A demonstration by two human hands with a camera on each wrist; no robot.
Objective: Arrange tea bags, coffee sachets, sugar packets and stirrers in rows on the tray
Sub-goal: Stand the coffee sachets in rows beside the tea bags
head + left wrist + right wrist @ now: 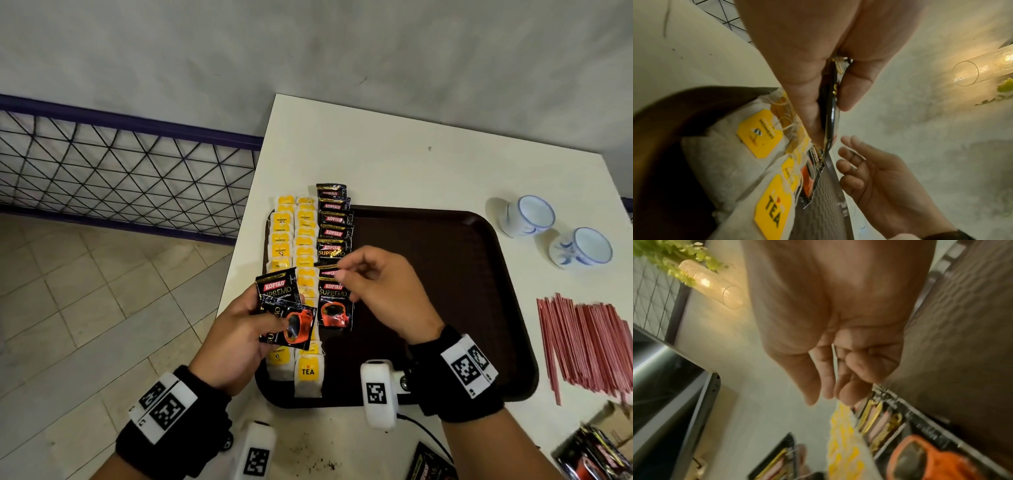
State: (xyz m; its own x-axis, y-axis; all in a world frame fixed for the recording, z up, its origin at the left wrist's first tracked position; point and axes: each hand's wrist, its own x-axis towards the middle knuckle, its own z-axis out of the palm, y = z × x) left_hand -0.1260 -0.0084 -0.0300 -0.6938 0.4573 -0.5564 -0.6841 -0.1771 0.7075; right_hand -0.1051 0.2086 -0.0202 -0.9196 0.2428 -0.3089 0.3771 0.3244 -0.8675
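A dark brown tray (pixel 428 274) lies on the white table. Two rows of yellow-tagged tea bags (pixel 294 240) run along its left side, and a row of overlapping black coffee sachets (pixel 334 233) lies beside them. My left hand (pixel 250 322) grips two black coffee sachets (pixel 286 308) over the near tea bags; in the left wrist view the thumb and fingers pinch the sachets (pixel 831 113) edge-on above the tea bags (pixel 768 203). My right hand (pixel 363 277) hovers over the coffee row with loosely curled fingers (pixel 828 378) holding nothing, its fingertips at the top edge of a sachet.
A pile of red stirrers (pixel 582 342) lies on the table right of the tray. Two white-and-blue cups (pixel 527 214) (pixel 582 246) stand at the back right. A box with more sachets (pixel 589 452) sits at the near right. The table's left edge runs close to the tray.
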